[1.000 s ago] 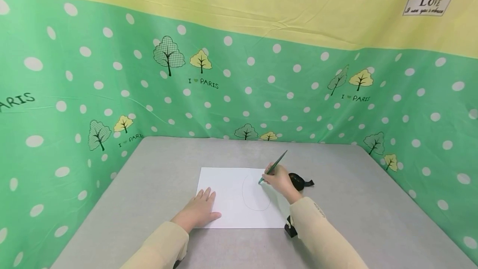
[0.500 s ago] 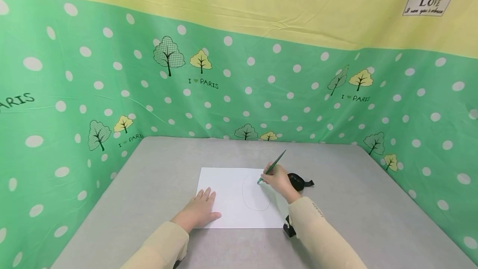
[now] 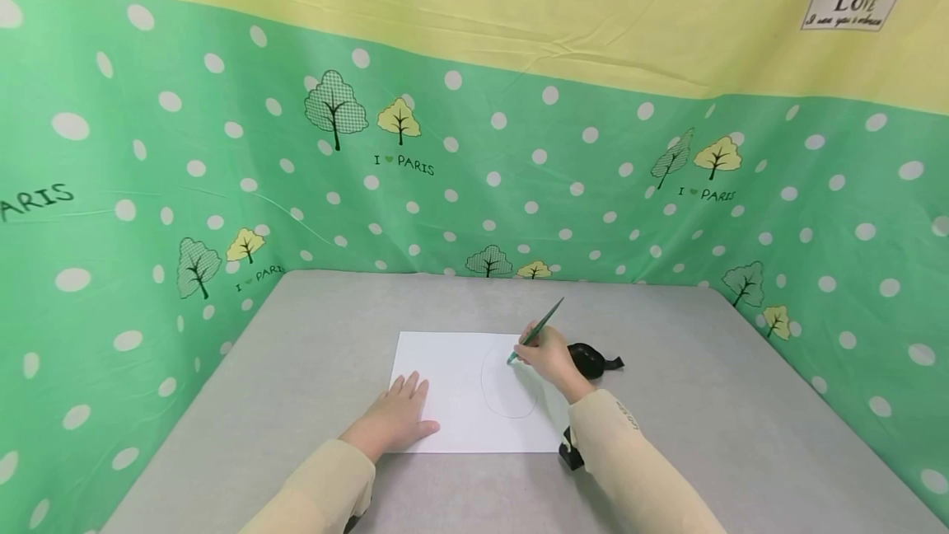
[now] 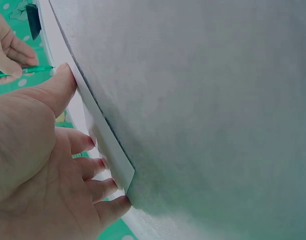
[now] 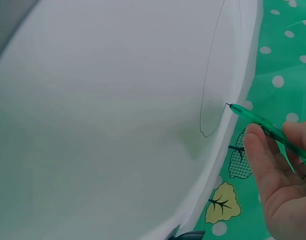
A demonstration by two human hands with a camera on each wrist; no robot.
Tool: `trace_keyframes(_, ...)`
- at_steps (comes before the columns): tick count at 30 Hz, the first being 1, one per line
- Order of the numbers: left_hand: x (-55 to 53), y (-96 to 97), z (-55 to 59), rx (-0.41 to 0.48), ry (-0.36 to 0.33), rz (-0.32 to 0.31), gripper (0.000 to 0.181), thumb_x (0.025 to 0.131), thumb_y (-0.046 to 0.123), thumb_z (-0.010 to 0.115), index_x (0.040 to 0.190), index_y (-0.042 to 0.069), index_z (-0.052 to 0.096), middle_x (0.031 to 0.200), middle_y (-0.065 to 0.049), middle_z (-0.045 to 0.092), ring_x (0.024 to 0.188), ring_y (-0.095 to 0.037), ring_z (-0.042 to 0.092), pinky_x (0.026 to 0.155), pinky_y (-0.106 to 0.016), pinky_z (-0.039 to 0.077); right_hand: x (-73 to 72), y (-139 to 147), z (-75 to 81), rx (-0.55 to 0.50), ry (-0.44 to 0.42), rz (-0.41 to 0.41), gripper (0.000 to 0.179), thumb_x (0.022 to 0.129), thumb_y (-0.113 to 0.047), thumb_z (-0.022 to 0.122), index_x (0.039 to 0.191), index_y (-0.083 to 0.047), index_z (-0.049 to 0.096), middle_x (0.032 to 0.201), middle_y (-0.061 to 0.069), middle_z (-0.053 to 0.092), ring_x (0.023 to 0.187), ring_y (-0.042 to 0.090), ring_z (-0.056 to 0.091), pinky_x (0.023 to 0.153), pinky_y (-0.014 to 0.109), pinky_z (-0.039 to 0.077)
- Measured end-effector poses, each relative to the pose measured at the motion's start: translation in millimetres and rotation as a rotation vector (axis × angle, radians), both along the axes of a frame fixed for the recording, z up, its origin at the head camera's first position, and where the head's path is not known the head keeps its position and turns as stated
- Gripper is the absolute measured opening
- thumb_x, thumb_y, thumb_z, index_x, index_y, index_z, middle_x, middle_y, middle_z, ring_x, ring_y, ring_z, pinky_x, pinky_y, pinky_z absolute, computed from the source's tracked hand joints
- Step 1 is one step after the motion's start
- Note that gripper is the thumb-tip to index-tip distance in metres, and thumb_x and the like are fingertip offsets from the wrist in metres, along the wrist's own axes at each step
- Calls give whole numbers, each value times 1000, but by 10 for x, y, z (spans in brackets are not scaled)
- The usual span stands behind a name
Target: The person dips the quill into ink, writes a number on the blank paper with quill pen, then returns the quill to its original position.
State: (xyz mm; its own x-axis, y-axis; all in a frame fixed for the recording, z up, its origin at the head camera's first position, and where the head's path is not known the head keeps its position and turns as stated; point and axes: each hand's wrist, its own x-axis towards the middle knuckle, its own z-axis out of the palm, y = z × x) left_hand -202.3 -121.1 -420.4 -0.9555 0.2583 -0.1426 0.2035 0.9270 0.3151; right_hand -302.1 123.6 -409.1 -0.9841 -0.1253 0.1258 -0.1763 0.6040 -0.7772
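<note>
In the head view, your left hand (image 3: 396, 416) lies palm down across the left edge of the white sheet of paper (image 3: 452, 353), fingers straight and slightly spread, thumb pointing to the right. The paper lies on the grey desk (image 3: 334, 311) in front of you. Your right hand (image 3: 551, 353) grips a green pen (image 3: 549, 317) over the paper's upper right part, the pen tilted with its upper end leaning right and away from you. A thin curved line (image 3: 511, 418) sits on the paper below that hand. A black rounded object (image 3: 587, 361) shows near your right wrist, and a polka-dotted curtain (image 3: 415, 229) hangs behind the desk.

In the left wrist view, your left thumb and fingers extend along the paper near its corner; your right hand shows small at the upper left, holding the pen.

In the right wrist view, your right thumb and fingers pinch the translucent green barrel. The dark tip meets the end of the line, which bends round in a narrow loop on the paper.
</note>
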Motion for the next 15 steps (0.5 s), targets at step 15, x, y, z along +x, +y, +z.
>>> trace_keyframes(15, -2, -9, -2, 10, 2, -6, 68, 89, 36, 59, 135, -8, 37, 142, -27, 27, 131, -44, 20, 104, -54, 21, -7, -66, 10, 4, -17, 6, 10, 84, -3, 64, 79, -4, 55, 64, 3, 59, 60, 14, 57, 56, 27, 50)
